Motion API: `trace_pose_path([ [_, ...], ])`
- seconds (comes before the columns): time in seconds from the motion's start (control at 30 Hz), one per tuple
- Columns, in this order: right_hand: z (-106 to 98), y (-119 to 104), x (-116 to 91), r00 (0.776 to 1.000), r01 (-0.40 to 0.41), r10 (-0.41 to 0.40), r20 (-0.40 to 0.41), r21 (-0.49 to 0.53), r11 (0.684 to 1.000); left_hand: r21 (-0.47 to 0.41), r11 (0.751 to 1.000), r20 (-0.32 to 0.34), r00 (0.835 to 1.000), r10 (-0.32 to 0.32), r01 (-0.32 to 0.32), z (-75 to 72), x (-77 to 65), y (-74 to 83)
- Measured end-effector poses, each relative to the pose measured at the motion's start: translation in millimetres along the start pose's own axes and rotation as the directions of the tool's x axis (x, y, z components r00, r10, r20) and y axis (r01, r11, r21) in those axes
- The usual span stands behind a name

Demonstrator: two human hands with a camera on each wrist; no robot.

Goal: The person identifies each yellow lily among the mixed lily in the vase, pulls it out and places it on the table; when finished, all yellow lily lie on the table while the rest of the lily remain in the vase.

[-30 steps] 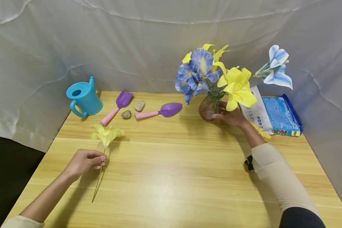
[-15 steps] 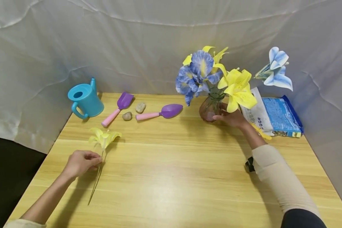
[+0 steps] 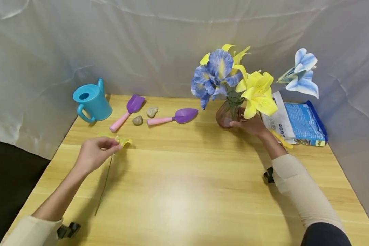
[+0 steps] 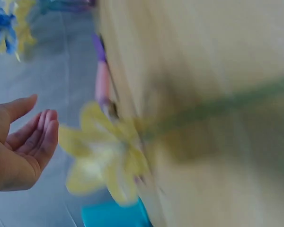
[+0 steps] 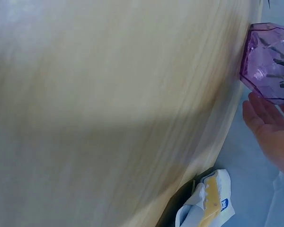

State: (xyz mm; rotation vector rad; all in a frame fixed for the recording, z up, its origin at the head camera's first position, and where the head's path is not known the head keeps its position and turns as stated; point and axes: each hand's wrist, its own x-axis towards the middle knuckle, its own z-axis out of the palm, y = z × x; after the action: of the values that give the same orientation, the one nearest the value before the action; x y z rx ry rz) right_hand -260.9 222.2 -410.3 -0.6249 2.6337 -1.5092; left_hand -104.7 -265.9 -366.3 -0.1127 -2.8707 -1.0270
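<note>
My left hand (image 3: pixel 96 152) hovers over the head of a yellow lily (image 3: pixel 126 141) and covers part of its petals. In the left wrist view the thumb and fingers stand apart with nothing between them, beside the blurred lily (image 4: pixel 102 156). Its thin stem (image 3: pixel 104 188) runs toward the near edge of the table. At the back right my right hand (image 3: pixel 249 123) grips the low part of a pinkish-purple glass vase (image 3: pixel 224 114), thumb in front. Blue irises (image 3: pixel 213 73) and yellow lilies (image 3: pixel 259 94) stand in it. The right wrist view shows fingers against the faceted vase (image 5: pixel 270 66).
A blue watering can (image 3: pixel 93 102) stands back left, then a purple shovel (image 3: pixel 133 104) with pink handle, two stones (image 3: pixel 152 111) and a purple trowel (image 3: pixel 184 115). Behind my right arm lies a blue and white packet (image 3: pixel 304 118); a pale blue flower (image 3: pixel 302 73) rises above it.
My left hand has let go of the lily's stem and moved up over its flower head. The right hand stays on the vase.
</note>
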Motion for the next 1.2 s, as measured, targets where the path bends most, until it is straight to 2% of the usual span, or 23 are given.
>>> trace_pose_path([
  [0.07, 1, -2, 3, 1.0, 0.017, -0.018, -0.02, -0.054, 0.998, -0.064, 0.996, 0.014, 0.998, 0.059, -0.058, 6.8, 13.7, 14.9],
  [0.13, 2, -3, 4, 0.999, 0.039, -0.042, -0.031, -0.092, 0.995, -0.149, 0.982, 0.048, 0.991, 0.122, -0.114, 18.2, 26.3, 29.8],
  [0.23, 1, -2, 4, 0.997, 0.072, -0.074, -0.026, -0.078, 0.994, -0.28, 0.941, 0.107, 0.968, 0.225, -0.188, 44.2, 44.1, 52.6],
  [0.33, -3, 0, 0, 0.999, 0.045, -0.045, -0.003, -0.03, 0.999, -0.394, 0.887, 0.15, 0.935, 0.322, -0.242, 74.8, 61.3, 78.6],
  [0.47, -10, -1, -6, 0.999, 0.016, -0.016, 0.034, -0.006, 1.0, -0.506, 0.82, 0.175, 0.9, 0.4, -0.267, 113.5, 84.0, 115.7],
  [0.57, -13, -1, -7, 0.996, 0.074, -0.074, 0.058, -0.002, 0.997, -0.547, 0.799, 0.194, 0.892, 0.409, -0.248, 139.2, 100.3, 140.0],
  [0.63, -13, 0, -7, 0.988, 0.131, -0.135, 0.076, 0.053, 0.99, -0.556, 0.79, 0.183, 0.89, 0.418, -0.256, 155.3, 111.0, 154.2],
  [0.7, -13, 1, -7, 0.977, 0.175, -0.188, 0.095, 0.129, 0.976, -0.541, 0.796, 0.15, 0.901, 0.408, -0.27, 168.2, 121.4, 167.9],
  [0.77, -14, 0, -8, 0.97, 0.222, -0.235, 0.068, 0.165, 0.961, -0.525, 0.799, 0.088, 0.914, 0.395, -0.295, 178.1, 132.0, 179.9],
  [0.8, -14, -1, -9, 0.97, 0.223, -0.236, 0.06, 0.165, 0.961, -0.51, 0.808, 0.065, 0.924, 0.378, -0.295, 181.4, 136.7, 185.6],
  [0.87, -14, -4, -14, 0.972, 0.235, -0.236, 0.001, 0.082, 0.968, -0.478, 0.826, 0.019, 0.937, 0.349, -0.298, 186.3, 144.8, 195.5],
  [0.93, -13, -4, -19, 0.971, 0.232, -0.231, -0.062, 0.012, 0.973, -0.451, 0.839, -0.01, 0.941, 0.338, -0.305, 191.5, 151.5, 202.7],
  [1.03, -10, -1, -15, 0.969, 0.245, -0.244, -0.027, 0.054, 0.968, -0.426, 0.857, -0.015, 0.949, 0.315, -0.291, 198.6, 157.7, 211.1],
  [1.13, -6, 4, -5, 0.959, 0.262, -0.279, 0.057, 0.203, 0.943, -0.418, 0.866, -0.008, 0.954, 0.299, -0.274, 204.1, 161.6, 217.6],
  [1.2, -6, 6, -3, 0.954, 0.251, -0.282, 0.1, 0.247, 0.936, -0.409, 0.867, -0.017, 0.952, 0.305, -0.285, 206.8, 162.7, 220.8],
])
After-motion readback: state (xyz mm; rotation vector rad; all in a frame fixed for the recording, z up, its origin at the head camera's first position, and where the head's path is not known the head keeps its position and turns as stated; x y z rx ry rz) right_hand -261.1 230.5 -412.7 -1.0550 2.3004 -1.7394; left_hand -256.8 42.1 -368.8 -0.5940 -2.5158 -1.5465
